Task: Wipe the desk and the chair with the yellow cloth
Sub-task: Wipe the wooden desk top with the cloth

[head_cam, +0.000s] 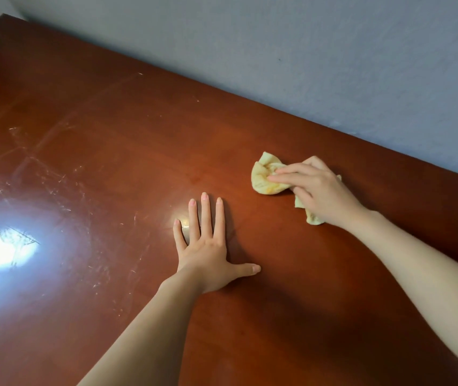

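A glossy reddish-brown desk (110,140) fills most of the view. The crumpled yellow cloth (264,176) lies on it toward the back right, near the wall. My right hand (316,190) lies over the cloth with the fingers stretched forward on top and the thumb tucked around it, bunching it against the desk. Part of the cloth sticks out under the wrist. My left hand (205,246) rests flat on the desk, fingers spread, a hand's width in front of and left of the cloth. No chair is in view.
A pale blue-grey wall (333,65) runs along the desk's back edge. Fine scratches and streaks mark the left half of the desk, where a bright light reflection (5,249) glares. The desk's far left corner (5,16) shows at top left.
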A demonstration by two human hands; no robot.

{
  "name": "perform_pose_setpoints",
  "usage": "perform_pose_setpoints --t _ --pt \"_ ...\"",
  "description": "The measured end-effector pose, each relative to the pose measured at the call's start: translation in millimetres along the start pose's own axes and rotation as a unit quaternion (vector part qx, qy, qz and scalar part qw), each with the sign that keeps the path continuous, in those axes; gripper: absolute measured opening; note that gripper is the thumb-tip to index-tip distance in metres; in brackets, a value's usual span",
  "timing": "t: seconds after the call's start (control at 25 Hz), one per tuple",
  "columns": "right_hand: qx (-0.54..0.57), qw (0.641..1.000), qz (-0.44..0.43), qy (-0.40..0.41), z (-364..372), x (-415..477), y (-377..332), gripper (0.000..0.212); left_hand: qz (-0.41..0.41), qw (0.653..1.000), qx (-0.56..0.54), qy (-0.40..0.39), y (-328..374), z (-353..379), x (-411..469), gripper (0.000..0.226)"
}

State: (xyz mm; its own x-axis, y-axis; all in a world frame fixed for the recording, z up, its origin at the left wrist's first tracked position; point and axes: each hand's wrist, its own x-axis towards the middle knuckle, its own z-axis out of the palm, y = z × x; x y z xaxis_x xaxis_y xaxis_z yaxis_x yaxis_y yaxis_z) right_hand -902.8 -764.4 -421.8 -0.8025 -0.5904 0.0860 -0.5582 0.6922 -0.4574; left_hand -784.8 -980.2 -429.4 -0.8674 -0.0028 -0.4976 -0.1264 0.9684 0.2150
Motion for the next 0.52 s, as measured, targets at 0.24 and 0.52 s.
perform_pose_setpoints --t 0.24,0.52 --pt "-0.038 0.992 0.084 0.088 -13.7 37.4 46.2 0.042 0.004 1.000 -0.010 -0.001 6.1 3.7 -2.1 0.129" --pt "-0.030 0.914 0.318 0.252 19.1 89.7 22.8 0.046 0.002 1.000 -0.006 -0.002 3.3 4.1 3.2 0.130"
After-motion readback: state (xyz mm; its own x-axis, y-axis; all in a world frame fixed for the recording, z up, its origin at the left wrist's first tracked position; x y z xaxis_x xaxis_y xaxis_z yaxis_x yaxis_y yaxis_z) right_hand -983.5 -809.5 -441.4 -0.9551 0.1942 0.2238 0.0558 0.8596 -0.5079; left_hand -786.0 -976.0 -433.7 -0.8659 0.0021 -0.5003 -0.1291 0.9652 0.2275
